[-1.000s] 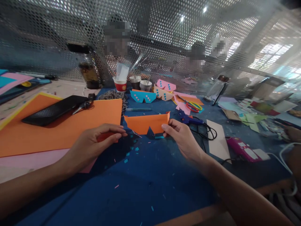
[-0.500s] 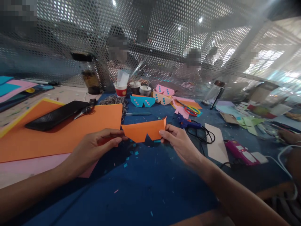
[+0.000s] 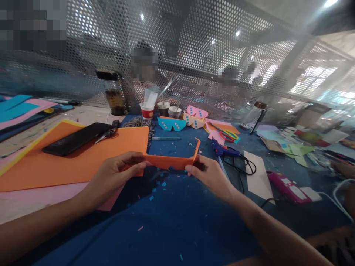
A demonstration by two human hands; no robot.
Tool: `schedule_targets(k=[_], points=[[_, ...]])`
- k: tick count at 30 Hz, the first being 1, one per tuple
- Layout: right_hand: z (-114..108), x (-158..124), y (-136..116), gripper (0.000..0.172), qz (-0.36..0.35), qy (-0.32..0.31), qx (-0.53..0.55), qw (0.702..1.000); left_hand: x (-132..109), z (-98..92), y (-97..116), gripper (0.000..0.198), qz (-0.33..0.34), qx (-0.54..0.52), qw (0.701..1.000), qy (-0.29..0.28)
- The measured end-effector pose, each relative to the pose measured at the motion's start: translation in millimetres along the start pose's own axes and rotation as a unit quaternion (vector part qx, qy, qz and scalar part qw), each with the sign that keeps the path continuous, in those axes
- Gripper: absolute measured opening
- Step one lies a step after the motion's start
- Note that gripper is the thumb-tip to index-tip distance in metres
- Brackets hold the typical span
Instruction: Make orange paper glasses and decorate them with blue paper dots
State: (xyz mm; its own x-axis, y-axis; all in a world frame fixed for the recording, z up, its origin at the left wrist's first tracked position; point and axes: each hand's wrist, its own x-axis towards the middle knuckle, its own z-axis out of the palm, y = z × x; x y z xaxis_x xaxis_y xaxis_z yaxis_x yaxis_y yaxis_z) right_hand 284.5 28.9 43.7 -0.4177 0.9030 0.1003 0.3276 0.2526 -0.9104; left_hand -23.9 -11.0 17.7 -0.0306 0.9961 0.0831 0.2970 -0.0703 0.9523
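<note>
Both my hands hold a folded orange paper cutout (image 3: pixel 169 161) just above the blue table (image 3: pixel 177 218). My left hand (image 3: pixel 116 175) pinches its left end, fingers closed over it. Its right end is pinched by my right hand (image 3: pixel 206 173). The cutout is tipped nearly flat, so I see mostly its thin edge, with one corner flap (image 3: pixel 196 147) turned up at the right. Small blue and pink paper scraps (image 3: pixel 161 183) lie on the table below it.
A large orange sheet (image 3: pixel 80 155) with a black phone (image 3: pixel 76 138) and small scissors (image 3: pixel 108 133) lies left, over pink paper (image 3: pixel 41 197). Behind are cups (image 3: pixel 146 110), finished paper cutouts (image 3: pixel 172 123), red scissors (image 3: pixel 227 135), a blue glue gun (image 3: pixel 224 151), a perforated metal screen (image 3: pixel 194 55).
The orange cutout has been tilted from facing me to nearly flat and edge-on. Both hands kept their grip on its ends; the camera has shifted slightly.
</note>
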Motion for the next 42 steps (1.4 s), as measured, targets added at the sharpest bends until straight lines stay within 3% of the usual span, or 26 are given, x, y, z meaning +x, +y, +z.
schedule_targets(k=[9,14,28,34,42], points=[[4,-1,5,0.01,-0.105,0.009,-0.067,0.992,0,-1.9,9,0.047,0.031,0.056,0.998,0.028],[4,-2,3,0.01,-0.1,0.003,-0.07,0.993,-1,-2.7,15,0.045,0.061,0.112,0.991,0.045],[3,-1,2,0.015,-0.078,0.005,-0.088,0.993,-9,0.4,10,0.045,0.168,0.236,0.957,0.004],[6,-1,3,0.04,-0.076,0.089,-0.037,0.992,-8,-2.7,1,0.044,0.147,0.239,0.959,0.026],[5,-3,1,0.029,-0.147,0.128,-0.11,0.975,-8,-3.5,-1,0.038,0.19,0.232,0.954,0.01]])
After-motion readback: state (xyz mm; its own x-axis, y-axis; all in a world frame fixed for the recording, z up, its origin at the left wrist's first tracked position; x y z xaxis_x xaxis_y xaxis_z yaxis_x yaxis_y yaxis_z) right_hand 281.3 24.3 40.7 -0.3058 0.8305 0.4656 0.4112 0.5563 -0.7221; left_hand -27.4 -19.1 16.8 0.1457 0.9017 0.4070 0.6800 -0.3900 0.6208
